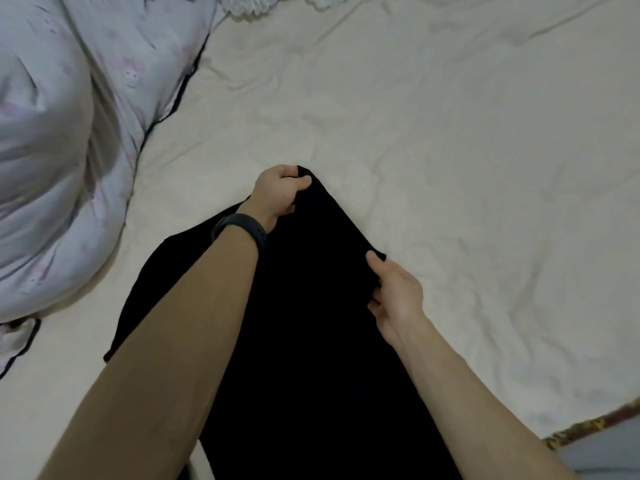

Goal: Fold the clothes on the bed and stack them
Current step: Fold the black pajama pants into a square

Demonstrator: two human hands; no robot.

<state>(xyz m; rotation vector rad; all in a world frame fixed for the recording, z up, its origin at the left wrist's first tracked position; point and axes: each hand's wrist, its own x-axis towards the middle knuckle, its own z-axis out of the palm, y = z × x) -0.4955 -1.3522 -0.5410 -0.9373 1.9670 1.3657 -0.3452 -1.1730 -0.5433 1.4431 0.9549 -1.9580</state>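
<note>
"Well, what fills most of the view?"

"Cream bed sheet (450, 133), wrinkled all over, running from the near edge to the top. A puffy pale quilt (52, 150) with a faint printed pattern and dark piping is heaped along the left side. A strip of patterned trim (588, 422) shows at the lower right corner."

"And the piece being folded?"

"Black garment (311, 323) — it lies on the sheet in the lower middle. Its near part runs out of the bottom of the view, and both hands hold its far edge. What kind of garment it is, I cannot tell."

"How are the hands set?"

"Left hand (280, 192) reaches furthest, fingers curled and thumb pressed over the garment's far corner, pinching it. Right hand (394, 296) is nearer and to the right, thumb on top of the cloth's right corner, fingers tucked under its edge — gripping it too. Both forearms are bare."

"Anything smaller?"

"Dark wristband (242, 226) on the left wrist, just over the cloth."
</note>
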